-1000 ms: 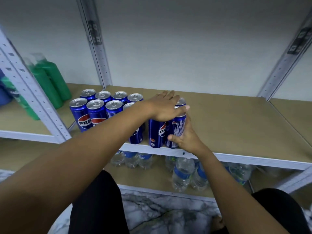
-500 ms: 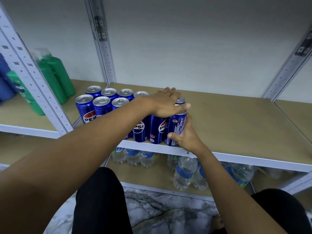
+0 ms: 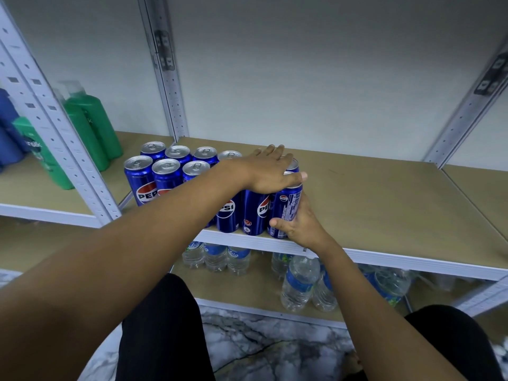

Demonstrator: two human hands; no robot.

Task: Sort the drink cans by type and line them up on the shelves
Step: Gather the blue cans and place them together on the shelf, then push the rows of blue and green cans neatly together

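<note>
Left hand point(image 3: 268, 171) spread flat, fingers straight, resting on the tops of the rightmost cans. Right hand point(image 3: 298, 222) curled around the end can point(image 3: 284, 209) from its right side, thumb across the lower front, pressing it against the neighbour. Both hands at the right end of the block of blue Pepsi cans point(image 3: 165, 174), at the front left part of the middle shelf point(image 3: 384, 204).

By judgement, well advanced for this type: two rows standing upright and tight together, front row along the shelf edge. Probably only squaring of the last cans left here. No other kind of can visible, so cannot tell what remains to sort. Much free board to the right.

Cans slim, tall, smooth glossy metal with silver lids and pull tabs; likely slippery and easy to tip. Shelf board matte, beige, with white metal edge and perforated uprights point(image 3: 176, 111). Below, clear plastic water bottles point(image 3: 299, 284) with blue labels. At left, green plastic bottles point(image 3: 93, 127). Marble-patterned floor point(image 3: 261, 342) underneath.
</note>
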